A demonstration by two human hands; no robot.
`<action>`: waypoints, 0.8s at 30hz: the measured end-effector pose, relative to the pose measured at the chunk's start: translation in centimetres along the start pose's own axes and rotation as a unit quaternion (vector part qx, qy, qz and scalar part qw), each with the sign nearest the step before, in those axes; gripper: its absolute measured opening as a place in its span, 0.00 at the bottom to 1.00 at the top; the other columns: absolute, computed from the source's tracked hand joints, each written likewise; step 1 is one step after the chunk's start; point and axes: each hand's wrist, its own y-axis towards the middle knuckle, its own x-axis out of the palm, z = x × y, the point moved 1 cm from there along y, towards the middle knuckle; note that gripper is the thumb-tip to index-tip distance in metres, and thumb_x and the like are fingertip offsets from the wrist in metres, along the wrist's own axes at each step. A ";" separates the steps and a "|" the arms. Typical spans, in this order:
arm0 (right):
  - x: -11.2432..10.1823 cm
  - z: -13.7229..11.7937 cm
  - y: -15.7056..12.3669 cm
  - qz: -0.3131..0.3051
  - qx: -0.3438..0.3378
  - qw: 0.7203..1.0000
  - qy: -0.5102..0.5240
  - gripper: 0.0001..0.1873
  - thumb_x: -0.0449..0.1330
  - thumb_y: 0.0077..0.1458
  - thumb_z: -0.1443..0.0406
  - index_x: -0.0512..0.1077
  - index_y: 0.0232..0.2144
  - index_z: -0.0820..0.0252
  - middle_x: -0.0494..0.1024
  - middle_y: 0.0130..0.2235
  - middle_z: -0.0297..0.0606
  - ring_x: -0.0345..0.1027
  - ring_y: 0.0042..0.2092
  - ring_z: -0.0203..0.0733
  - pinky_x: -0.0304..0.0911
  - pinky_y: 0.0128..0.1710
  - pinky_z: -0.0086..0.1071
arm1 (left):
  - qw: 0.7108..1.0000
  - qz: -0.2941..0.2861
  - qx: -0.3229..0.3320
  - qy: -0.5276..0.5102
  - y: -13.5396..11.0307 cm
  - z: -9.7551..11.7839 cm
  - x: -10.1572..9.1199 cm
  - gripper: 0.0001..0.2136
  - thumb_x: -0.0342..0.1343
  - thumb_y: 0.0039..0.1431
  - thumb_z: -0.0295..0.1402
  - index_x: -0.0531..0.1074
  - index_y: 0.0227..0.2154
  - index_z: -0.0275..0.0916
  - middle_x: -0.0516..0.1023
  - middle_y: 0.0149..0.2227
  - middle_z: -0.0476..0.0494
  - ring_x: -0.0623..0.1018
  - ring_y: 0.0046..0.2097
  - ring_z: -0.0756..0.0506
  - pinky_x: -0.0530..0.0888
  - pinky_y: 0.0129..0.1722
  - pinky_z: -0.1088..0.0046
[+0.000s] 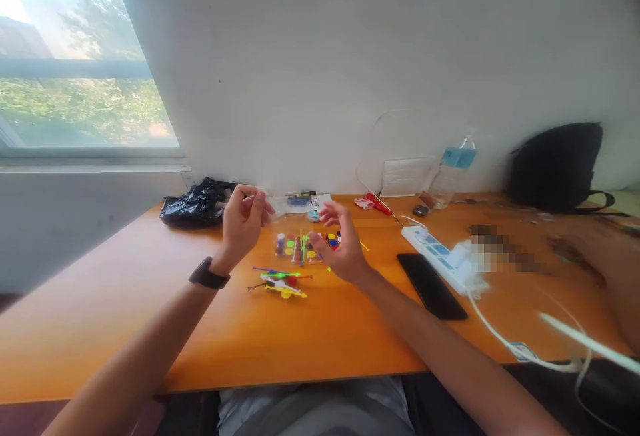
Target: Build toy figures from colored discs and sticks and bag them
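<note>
My left hand [243, 221], with a dark band on its wrist, is raised over the table with its fingers curled against the thumb. Whatever it pinches, if anything, is too small to make out. Across from it my right hand [343, 246] hovers with thumb and fingers apart, holding nothing visible. Below and between them lies a clear bag of small colourful plastic pieces [311, 254], partly hidden by the right hand. Closer to me sits a loose pile of thin plastic sticks with pointed ends [280, 283], in green, white, yellow, blue and red.
A black plastic bag [193, 204] lies at the back left. On the right are a black phone [431, 286], a white power strip [437, 256] with cables, a water bottle [453, 173] and a black backpack [555, 166]. Another person's arm [600, 256] reaches in at far right.
</note>
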 end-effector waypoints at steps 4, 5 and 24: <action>-1.5 -2.1 5.5 -0.068 0.085 0.990 0.093 0.31 0.70 0.57 0.47 0.69 0.55 0.54 0.79 0.46 0.42 0.74 0.43 0.44 0.73 0.42 0.38 | 0.995 -0.098 -0.008 0.009 2.8 2.6 1.3 0.13 0.57 0.71 0.46 0.66 0.39 0.42 0.78 0.26 0.50 0.74 0.21 0.53 0.68 0.19 0.80; -1.8 -2.5 7.1 -0.114 0.110 0.981 0.116 0.27 0.69 0.57 0.45 0.74 0.47 0.57 0.79 0.38 0.40 0.73 0.37 0.41 0.72 0.37 0.35 | 0.994 -0.111 -0.010 0.008 3.5 3.3 1.6 0.13 0.58 0.71 0.46 0.66 0.39 0.42 0.78 0.27 0.50 0.75 0.22 0.54 0.69 0.20 0.80; -3.2 4.6 11.3 -0.324 0.198 0.920 0.096 0.21 0.75 0.50 0.54 0.81 0.40 0.62 0.82 0.34 0.37 0.73 0.34 0.36 0.67 0.33 0.28 | 0.870 -0.457 -0.164 0.087 4.8 -1.3 2.2 0.15 0.68 0.57 0.47 0.81 0.28 0.40 0.81 0.25 0.44 0.79 0.25 0.47 0.73 0.23 0.74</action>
